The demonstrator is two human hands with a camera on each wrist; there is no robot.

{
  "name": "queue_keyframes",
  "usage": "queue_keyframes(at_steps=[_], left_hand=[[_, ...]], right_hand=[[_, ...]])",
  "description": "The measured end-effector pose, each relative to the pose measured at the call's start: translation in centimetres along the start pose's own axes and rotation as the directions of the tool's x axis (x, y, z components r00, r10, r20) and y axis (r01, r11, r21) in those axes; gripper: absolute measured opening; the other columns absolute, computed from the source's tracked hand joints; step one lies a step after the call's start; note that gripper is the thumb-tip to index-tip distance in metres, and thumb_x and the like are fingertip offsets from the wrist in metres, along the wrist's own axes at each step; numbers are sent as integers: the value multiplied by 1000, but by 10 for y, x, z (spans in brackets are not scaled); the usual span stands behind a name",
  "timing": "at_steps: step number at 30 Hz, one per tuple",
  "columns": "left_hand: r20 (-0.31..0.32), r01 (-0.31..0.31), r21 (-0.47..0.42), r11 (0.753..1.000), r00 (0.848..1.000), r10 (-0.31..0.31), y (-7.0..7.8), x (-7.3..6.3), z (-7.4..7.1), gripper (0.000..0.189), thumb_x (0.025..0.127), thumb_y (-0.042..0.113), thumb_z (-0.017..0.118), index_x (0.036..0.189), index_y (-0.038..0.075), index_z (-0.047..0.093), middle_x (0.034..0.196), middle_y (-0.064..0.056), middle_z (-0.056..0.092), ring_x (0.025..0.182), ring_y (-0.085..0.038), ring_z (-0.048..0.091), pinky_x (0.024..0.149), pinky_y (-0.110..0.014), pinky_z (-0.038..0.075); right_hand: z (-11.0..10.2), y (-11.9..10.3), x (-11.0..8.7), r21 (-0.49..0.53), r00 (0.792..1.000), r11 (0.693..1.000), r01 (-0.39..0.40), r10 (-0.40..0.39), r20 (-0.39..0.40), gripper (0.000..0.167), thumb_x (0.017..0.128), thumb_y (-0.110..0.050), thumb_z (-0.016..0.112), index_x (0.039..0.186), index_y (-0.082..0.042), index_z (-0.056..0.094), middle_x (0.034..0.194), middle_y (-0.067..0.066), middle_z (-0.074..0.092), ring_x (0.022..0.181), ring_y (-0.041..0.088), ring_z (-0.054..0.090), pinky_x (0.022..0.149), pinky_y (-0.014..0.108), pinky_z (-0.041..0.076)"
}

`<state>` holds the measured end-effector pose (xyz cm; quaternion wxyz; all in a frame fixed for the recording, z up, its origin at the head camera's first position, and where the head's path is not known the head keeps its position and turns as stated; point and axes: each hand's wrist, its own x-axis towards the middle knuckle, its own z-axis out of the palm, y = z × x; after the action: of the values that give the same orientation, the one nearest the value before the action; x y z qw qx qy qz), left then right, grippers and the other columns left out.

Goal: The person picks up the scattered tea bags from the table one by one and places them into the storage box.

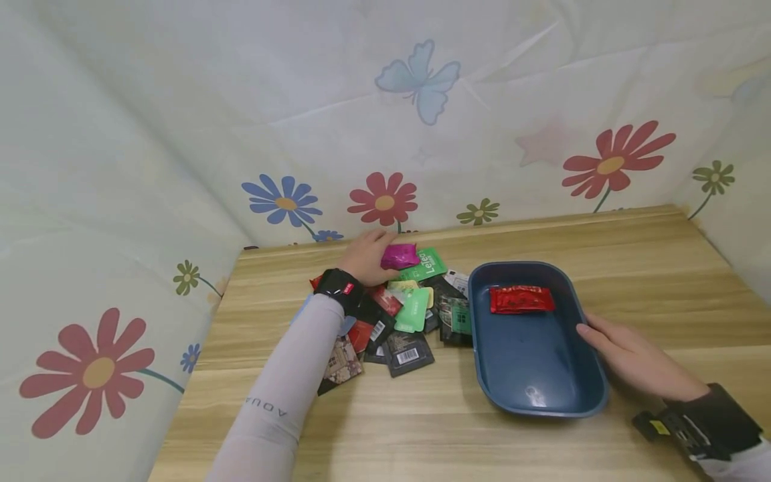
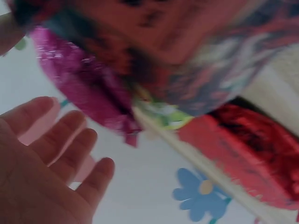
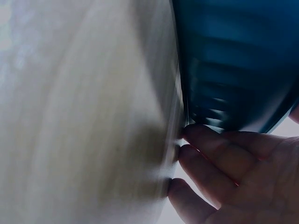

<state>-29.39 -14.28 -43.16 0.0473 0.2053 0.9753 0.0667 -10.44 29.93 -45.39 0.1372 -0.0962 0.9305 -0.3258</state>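
My left hand (image 1: 365, 258) is over the far side of a pile of packets, beside a shiny magenta packet (image 1: 400, 256). In the left wrist view the fingers (image 2: 60, 140) are extended and spread, with the magenta packet (image 2: 86, 86) between them and the thumb. Over on the right, my right hand (image 1: 629, 355) holds the side of a dark blue plastic tray (image 1: 536, 385), its thumb over the rim. In the right wrist view the fingers (image 3: 210, 177) are at the tray's outer wall (image 3: 233, 60), low by the tabletop. One red packet (image 1: 521, 300) lies inside the tray.
The pile includes a green packet (image 1: 413, 310), a black packet with a barcode (image 1: 409, 353) and a brown patterned packet (image 1: 342, 365). A wooden tabletop (image 1: 421, 435) bears everything. A flower-printed cloth (image 1: 325, 134) stands behind and at the left side.
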Motion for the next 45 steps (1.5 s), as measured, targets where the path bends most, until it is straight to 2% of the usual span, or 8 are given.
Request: queue_keyframes(at_steps=[11,15,22,32,35,38,40,45], left_hand=[[-49,4,-24,1000,999,-5,-9,-1,14,70,89,28,81,153,20,52,159,-8,46,147,-28,43,119,-48,42],[-52,9,-53,999,999,-12,-8,-1,14,68,90,24,81,152,19,54,158,-10,48,147,-29,44,118,-48,43],[-86,-20,-81,997,996,13,-11,1,14,57,92,19,79,146,14,60,149,-10,59,142,-29,51,118,-46,44],[-127,7,-114,993,992,-22,-5,-2,11,54,92,16,78,143,16,61,145,-6,61,133,-25,57,113,-44,48],[-155,-13,-98,995,988,-3,-2,-3,7,55,92,17,78,144,17,60,144,-5,62,133,-24,58,114,-43,48],[-184,-46,-74,996,982,32,7,-6,-2,55,93,21,78,144,18,60,138,-4,66,127,-23,62,111,-42,50],[-200,-82,-50,995,977,71,19,-9,-10,54,93,23,77,144,19,59,134,-3,68,123,-23,64,109,-41,52],[-228,-186,-4,983,957,180,62,-19,-27,55,95,26,76,146,19,57,136,-2,67,123,-21,64,108,-37,53]], right_hand=[[0,0,-1,3,1000,1000,6,-6,-7,69,112,-43,35,156,10,32,154,39,40,139,63,39,103,76,37],[0,0,0,4,1000,1000,15,-15,-14,68,113,-42,34,156,10,32,154,39,40,139,63,39,103,76,37],[0,0,0,10,999,999,35,-35,-20,67,113,-41,36,156,10,33,154,38,41,139,62,40,103,75,38],[0,1,1,8,999,999,33,-32,-31,67,112,-41,37,156,10,34,153,38,41,139,62,40,103,75,38],[-1,1,1,10,999,1000,27,-27,-25,68,112,-42,36,156,10,33,154,39,40,139,62,39,103,76,37],[-1,1,2,7,999,1000,26,-26,-22,68,112,-42,36,156,11,33,154,39,40,139,62,39,104,76,37],[-1,1,2,9,999,1000,27,-27,-19,68,112,-42,36,156,11,33,154,39,40,139,63,39,104,76,37],[-1,1,2,16,999,999,33,-32,-21,67,113,-41,36,156,11,33,154,39,40,139,63,39,104,76,37]])
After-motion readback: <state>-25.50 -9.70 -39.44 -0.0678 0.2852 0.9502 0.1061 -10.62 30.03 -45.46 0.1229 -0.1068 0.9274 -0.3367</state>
